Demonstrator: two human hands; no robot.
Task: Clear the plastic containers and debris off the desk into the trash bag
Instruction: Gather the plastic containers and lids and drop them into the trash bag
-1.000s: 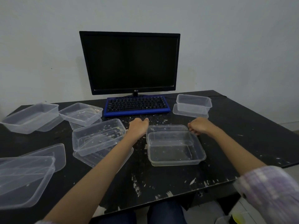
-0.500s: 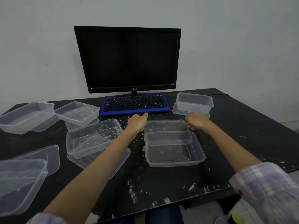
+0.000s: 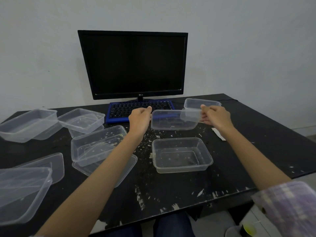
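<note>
The black bench [image 3: 256, 134] carries a dark monitor [image 3: 133, 64] marked "LG" at twelve o'clock. Both hands' grips clamp a clear plastic container [image 3: 172, 121] lifted at center: left hand [image 3: 139, 118] at nine o'clock, right hand [image 3: 216, 115] at three.

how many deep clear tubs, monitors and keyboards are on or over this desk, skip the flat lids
deep clear tubs: 7, counting the held tub between left hand and right hand
monitor: 1
keyboard: 1
total: 9
</note>
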